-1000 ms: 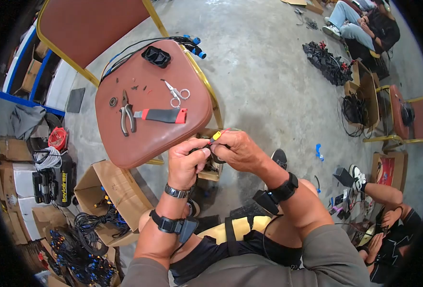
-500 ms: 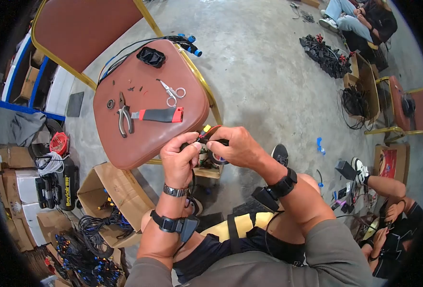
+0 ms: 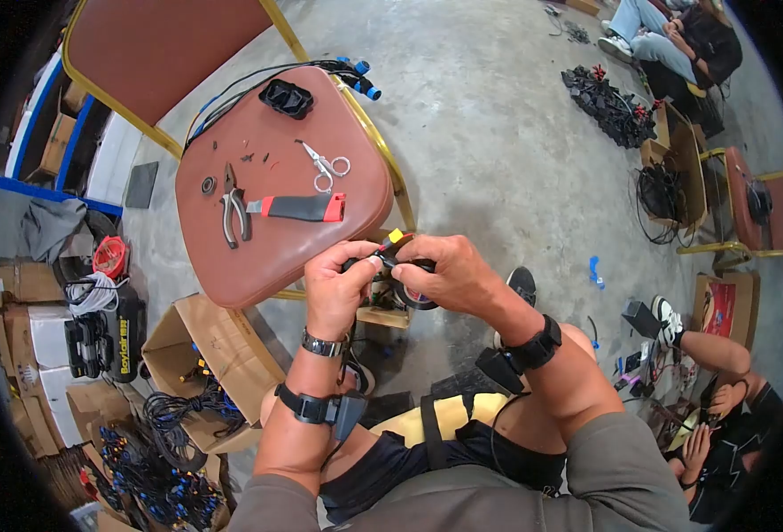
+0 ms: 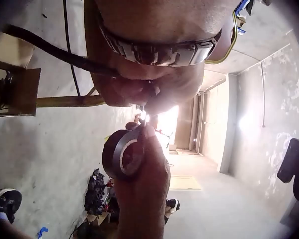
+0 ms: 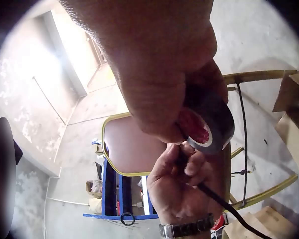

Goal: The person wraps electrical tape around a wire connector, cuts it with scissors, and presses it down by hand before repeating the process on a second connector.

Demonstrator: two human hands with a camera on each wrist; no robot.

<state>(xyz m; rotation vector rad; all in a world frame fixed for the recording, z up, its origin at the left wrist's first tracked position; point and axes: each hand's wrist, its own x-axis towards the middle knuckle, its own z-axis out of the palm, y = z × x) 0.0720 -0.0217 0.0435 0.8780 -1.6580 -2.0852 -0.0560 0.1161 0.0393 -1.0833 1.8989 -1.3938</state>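
Note:
In the head view my left hand [image 3: 334,288] pinches a black cable, which runs down past the watch in the right wrist view [image 5: 229,209]. Close against it, my right hand [image 3: 451,277] grips a roll of black tape [image 5: 222,122] with a red inner core; its fingertips meet the left ones at the cable's end. A yellow connector [image 3: 396,237] sticks up between the hands. The exact joint is hidden by fingers. Beyond the hands, pliers [image 3: 234,208], a red-and-black knife [image 3: 298,207] and scissors [image 3: 324,167] lie on the brown chair seat [image 3: 267,257].
A black tray [image 3: 286,98], a small ring [image 3: 209,185] and scraps share the seat. Cables with blue ends lie along its far edge. An open carton [image 3: 232,355] stands at the left, near a pile of cables [image 3: 156,479]. Other people sit at the right.
The yellow connector, earlier slanted at my right fingertips, now stands up between both hands. The tape roll shows more below my right hand. The tools on the seat have stayed put.

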